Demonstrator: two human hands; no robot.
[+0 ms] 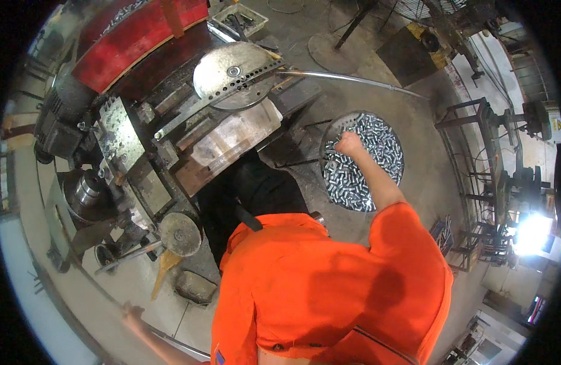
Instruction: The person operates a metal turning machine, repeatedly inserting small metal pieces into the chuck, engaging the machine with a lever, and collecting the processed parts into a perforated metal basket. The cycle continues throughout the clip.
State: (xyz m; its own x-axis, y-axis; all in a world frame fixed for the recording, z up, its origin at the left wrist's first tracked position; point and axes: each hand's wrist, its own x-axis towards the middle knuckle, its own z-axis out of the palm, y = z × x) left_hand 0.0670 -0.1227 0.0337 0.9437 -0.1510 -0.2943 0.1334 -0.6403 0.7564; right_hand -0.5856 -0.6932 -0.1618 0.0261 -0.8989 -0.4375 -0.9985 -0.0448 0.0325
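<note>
My right hand point(349, 145) is over the left part of a round pan point(330, 131), with its fingers curled closed. What it holds, if anything, is hidden. Short shiny metal cylinders point(367, 164) fill the pan in a loose heap. Far to the lower left, my left hand point(133, 317) is beside a long, thin curved bar point(98, 286) of the machine. Its fingers are small and blurred, so I cannot tell whether they grip the bar.
Ahead stands a metal machine with a round plate point(231, 76), a perforated bar point(222, 92) and a handwheel point(180, 234). A red bin point(140, 45) is behind it. A yellow-handled brush point(164, 274) and small tray point(195, 287) are lower left; a metal rack point(469, 182) is right.
</note>
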